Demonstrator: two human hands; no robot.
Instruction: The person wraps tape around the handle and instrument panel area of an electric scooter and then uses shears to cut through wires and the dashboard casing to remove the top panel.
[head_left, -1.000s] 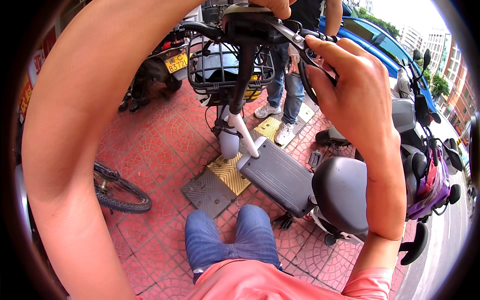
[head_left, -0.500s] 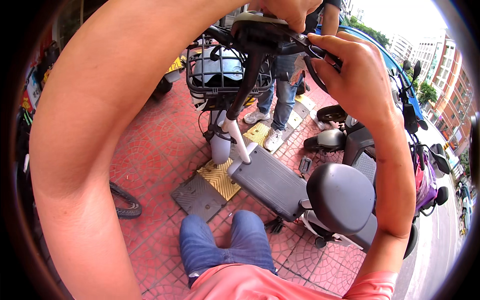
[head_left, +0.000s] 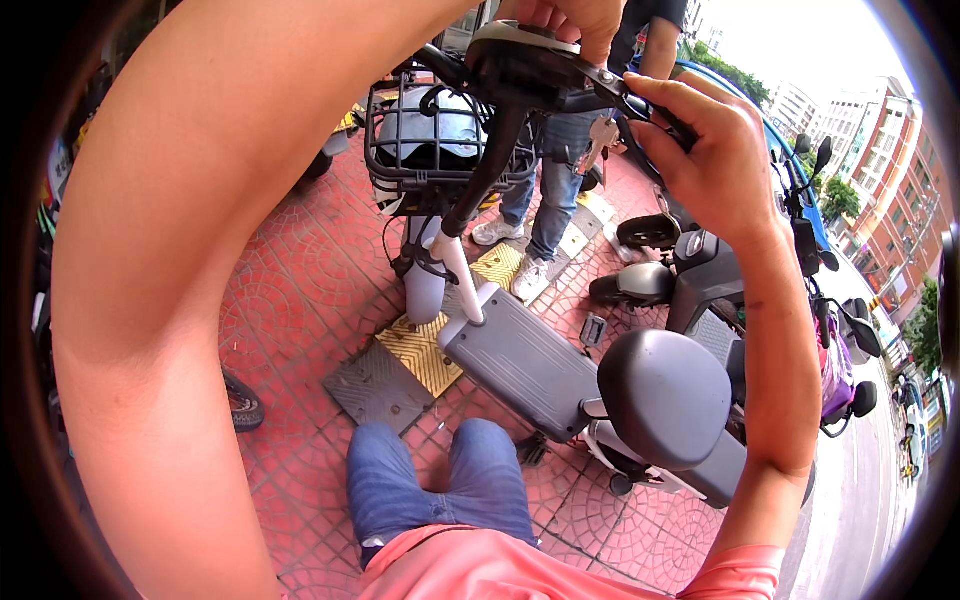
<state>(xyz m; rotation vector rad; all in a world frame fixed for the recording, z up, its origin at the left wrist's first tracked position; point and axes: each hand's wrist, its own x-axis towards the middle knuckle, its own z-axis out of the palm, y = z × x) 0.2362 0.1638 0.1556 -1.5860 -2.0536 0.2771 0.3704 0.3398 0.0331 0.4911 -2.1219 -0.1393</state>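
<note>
Both hands up on the scooter's handlebar (head_left: 530, 70): left hand (head_left: 560, 18) clamped over its top, right hand (head_left: 715, 150) wrapped round the grip just beside it, above the basket (head_left: 440, 150).

The left hand (head_left: 560, 18) is cut off by the top edge, so only its fingers show on the handlebar (head_left: 530, 70). The right hand (head_left: 715, 150) covers the grip it closes around. A person (head_left: 560, 170) standing behind the basket (head_left: 430, 150) is visible only from the waist down (the rest runs out of frame). The distant buildings (head_left: 880, 170) are too small and bent to make out.
</note>
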